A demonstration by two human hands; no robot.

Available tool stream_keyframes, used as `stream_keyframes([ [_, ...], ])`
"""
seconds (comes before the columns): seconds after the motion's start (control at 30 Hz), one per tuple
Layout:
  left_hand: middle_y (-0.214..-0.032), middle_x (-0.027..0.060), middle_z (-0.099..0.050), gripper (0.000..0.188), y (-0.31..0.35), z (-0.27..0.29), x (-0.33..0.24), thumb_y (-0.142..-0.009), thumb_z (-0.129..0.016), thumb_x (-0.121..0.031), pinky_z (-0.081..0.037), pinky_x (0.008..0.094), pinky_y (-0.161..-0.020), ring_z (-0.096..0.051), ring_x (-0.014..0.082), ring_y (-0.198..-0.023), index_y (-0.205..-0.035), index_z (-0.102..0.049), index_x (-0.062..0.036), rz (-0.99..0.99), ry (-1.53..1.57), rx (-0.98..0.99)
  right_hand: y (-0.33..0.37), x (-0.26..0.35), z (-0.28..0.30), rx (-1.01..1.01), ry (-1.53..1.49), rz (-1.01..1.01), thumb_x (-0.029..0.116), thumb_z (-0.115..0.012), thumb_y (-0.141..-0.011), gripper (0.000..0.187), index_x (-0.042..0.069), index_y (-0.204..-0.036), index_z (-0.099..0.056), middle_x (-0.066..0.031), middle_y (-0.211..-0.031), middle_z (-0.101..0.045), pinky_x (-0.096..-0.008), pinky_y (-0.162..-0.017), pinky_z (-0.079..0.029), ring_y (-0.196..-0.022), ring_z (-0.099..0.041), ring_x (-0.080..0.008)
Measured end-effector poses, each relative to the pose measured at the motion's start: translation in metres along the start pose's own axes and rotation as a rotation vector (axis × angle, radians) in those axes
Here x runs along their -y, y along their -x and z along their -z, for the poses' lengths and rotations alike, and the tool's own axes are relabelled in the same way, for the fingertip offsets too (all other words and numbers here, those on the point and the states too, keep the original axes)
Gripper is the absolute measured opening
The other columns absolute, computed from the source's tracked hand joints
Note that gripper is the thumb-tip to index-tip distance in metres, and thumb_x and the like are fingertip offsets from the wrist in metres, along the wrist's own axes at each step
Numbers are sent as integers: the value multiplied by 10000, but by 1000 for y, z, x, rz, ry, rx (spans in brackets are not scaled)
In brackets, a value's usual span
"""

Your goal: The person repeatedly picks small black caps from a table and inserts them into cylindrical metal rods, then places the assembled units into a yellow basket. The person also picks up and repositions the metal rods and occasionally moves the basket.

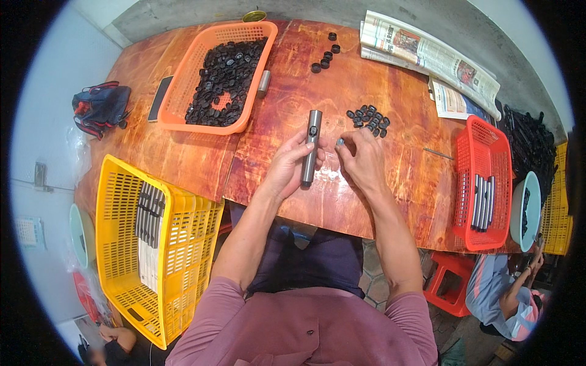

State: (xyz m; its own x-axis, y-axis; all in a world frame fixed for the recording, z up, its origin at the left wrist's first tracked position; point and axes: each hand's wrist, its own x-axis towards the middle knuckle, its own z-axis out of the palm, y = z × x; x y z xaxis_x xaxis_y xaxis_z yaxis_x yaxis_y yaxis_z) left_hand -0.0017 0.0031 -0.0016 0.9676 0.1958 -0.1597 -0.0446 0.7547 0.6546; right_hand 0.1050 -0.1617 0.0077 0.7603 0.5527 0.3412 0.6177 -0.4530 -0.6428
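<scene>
Our left hand (287, 166) clasps a gray metal tube (309, 163) over the wooden table (287, 85), fingers wrapped around it, as our right hand (366, 163) pinches a small bluish piece (340, 141) between thumb and finger. Beyond lie small black parts (368, 119) and an orange basket (204, 129).

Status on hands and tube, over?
Left hand holding grey tube. Right hand pinching small piece, off tube. Black parts beyond right hand, not between hands.

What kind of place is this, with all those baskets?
It looks like a small workshop. There's an orange basket with lots of small black parts, a red basket holding shiny tubes, and the left hand holds a metal tube.
</scene>
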Motion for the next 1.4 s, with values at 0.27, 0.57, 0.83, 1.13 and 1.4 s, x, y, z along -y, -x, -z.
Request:
stream_keyframes([
  [0.27, -1114, 69, -658, 611, 3, -10, 7, -991, -649, -108, -561, 272, -789, -657, 130, -857, -1530, -392, 20, -68, -300, 60, 1, 21, -10, -225, -198, 275, 72, -763, -789, 248, 43, -1030, -713, -112, -944, -658, -404, -803, -458, -868, -617, -300],
  [0.57, -1151, 65, -629, 659, 4, -10, 10, -986, -633, -70, -543, 272, -810, -633, 121, -893, -1569, -338, 12, -82, -368, 56, 2, 18, -8, -228, -123, 346, 62, -764, -789, 250, 20, -1031, -716, -110, -944, -661, -404, -771, -468, -836, -626, -291],
  [0.83, -1134, 67, -630, 400, 2, -8, 7, -1057, -566, -203, -560, 281, -778, -646, 127, -919, -1401, -482, -16, -19, -232, 12, 4, 29, -7, -313, 37, 470, 88, -768, -803, 245, 38, -1041, -742, -96, -950, -673, -401, -721, -480, -778, -643, -266],
  [1.13, -750, 49, -636, 320, -1, -24, -9, -1074, -498, -327, -472, 268, -501, -593, 128, -571, -1024, -629, -40, 218, -239, -139, 2, 15, -12, -255, -353, 134, 46, -689, -916, 187, -8, -1095, -698, -147, -1066, -608, -350, -756, -543, -849, -674, -260],
  [1.4, -739, 46, -620, 309, -5, -27, -5, -1078, -516, -328, -442, 252, -493, -568, 127, -559, -1086, -616, -36, 208, -345, -107, 0, 18, -7, -156, -645, -84, 66, -658, -967, 154, -38, -1077, -679, -109, -1020, -606, -292, -699, -551, -784, -669, -176],
])
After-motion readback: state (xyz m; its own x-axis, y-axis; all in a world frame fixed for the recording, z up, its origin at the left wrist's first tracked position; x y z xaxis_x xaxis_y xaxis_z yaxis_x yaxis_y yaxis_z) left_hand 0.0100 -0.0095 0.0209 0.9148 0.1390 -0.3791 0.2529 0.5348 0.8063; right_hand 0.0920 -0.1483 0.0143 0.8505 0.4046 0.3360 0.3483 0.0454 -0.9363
